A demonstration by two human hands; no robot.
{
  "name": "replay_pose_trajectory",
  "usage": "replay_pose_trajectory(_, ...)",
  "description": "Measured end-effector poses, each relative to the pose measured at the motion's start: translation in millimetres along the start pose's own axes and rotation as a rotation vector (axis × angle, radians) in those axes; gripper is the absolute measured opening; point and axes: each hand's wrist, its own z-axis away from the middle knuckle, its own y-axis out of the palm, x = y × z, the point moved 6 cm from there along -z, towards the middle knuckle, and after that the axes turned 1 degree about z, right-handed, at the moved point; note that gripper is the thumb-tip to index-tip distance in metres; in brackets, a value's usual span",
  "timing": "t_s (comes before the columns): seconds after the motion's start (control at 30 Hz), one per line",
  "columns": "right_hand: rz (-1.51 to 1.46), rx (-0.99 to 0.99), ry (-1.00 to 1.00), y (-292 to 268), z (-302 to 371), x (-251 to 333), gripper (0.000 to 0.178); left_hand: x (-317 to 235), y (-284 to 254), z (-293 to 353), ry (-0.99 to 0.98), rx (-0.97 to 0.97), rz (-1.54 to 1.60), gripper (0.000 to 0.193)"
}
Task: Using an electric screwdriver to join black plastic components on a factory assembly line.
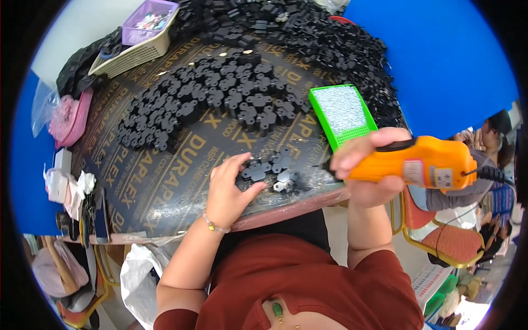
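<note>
My right hand (pixel 371 165) is wrapped around an orange electric screwdriver (pixel 426 159), whose dark tip end points left over the table's near edge. My left hand (pixel 228 184) rests at the table edge with thumb and fingers spread around a small black plastic part (pixel 254 171); whether it touches the part I cannot tell. Another black part (pixel 281 159) lies just beyond. Close to the edge sits a small piece with a whitish end (pixel 282 185). Beyond my right hand stands a green tray (pixel 324 116) filled with tiny silvery pieces, probably screws.
Many similar black parts (pixel 220 91) cover the table's middle, with a heap of black pieces (pixel 341 55) behind. A beige basket (pixel 132 59) holds a purple one (pixel 132 34); a pink basket (pixel 82 118) stands left. The screwdriver's cord (pixel 492 175) runs right, towards seated people.
</note>
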Motion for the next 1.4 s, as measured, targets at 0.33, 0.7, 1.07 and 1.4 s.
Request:
replay_pose_trajectory(0.33,-0.298,0.212,0.264,99.0,-3.7,-58.5,0.06,12.3,2.7,-0.4,0.038,0.006,0.076,0.046)
replay_pose_trajectory(0.7,-0.24,0.326,0.316,109.7,7.5,-84.2,0.054,11.6,1.5,0.4,0.063,-0.02,0.035,0.039)
replay_pose_trajectory(1.07,-0.102,0.356,0.222,114.6,14.0,-88.6,0.041,17.0,6.5,1.4,0.07,-0.07,0.076,0.037)
replay_pose_trajectory(1.4,-0.192,0.215,0.162,104.1,-1.0,-60.5,0.057,-0.7,0.3,-1.6,0.051,0.048,-0.033,0.046)
